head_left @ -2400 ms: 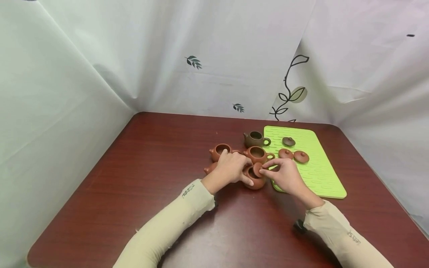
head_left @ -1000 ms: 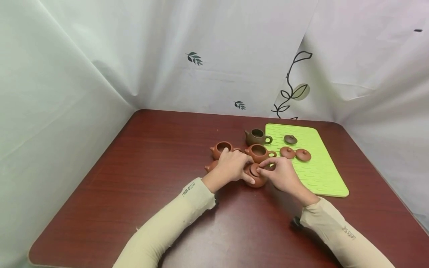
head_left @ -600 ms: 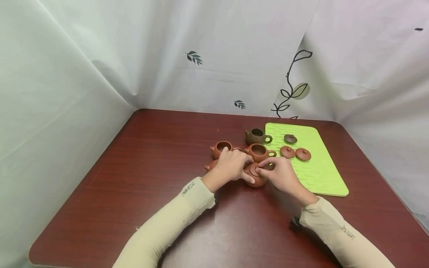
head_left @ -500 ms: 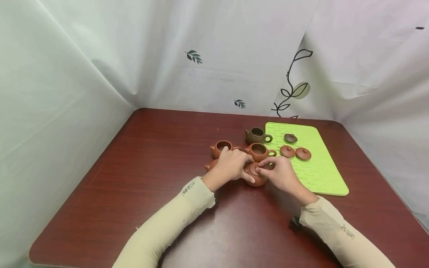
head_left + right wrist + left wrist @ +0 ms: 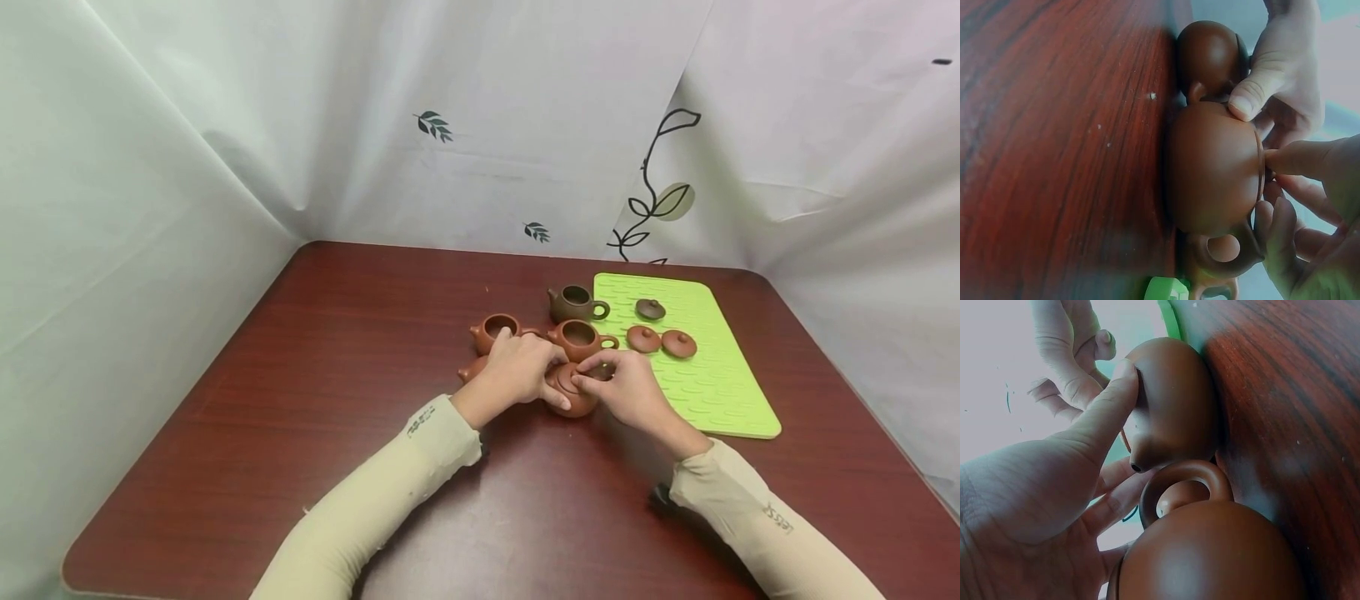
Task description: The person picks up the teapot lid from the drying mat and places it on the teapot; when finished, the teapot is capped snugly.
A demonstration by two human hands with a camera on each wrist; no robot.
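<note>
In the head view, a small reddish-brown clay teapot [image 5: 577, 407] stands at the front of a cluster of teapots. My left hand [image 5: 517, 371] steadies it, thumb pressed against the near side of its shoulder and fingers reaching round the far side. Its lid [image 5: 567, 379] sits level over the opening, and my right hand [image 5: 630, 390] pinches the knob between thumb and forefinger. The right wrist view shows the lid's rim [image 5: 1261, 164] close along the teapot's mouth, handle below. In the left wrist view the spout [image 5: 1141, 453] points toward a neighbouring teapot's handle [image 5: 1188, 470].
Two open reddish teapots [image 5: 498, 327] [image 5: 580, 335] and a dark brown one [image 5: 573, 307] stand behind. Another reddish teapot [image 5: 471, 370] is mostly hidden by the left hand. A green mat [image 5: 720, 392] at right bears a dark lid [image 5: 650, 309] and two reddish lids [image 5: 643, 338] [image 5: 678, 344].
The lid was tilted up over the teapot's mouth at first; the right hand has lowered it flat onto the opening. The left hand has kept its place, and little has moved in the last half second.
</note>
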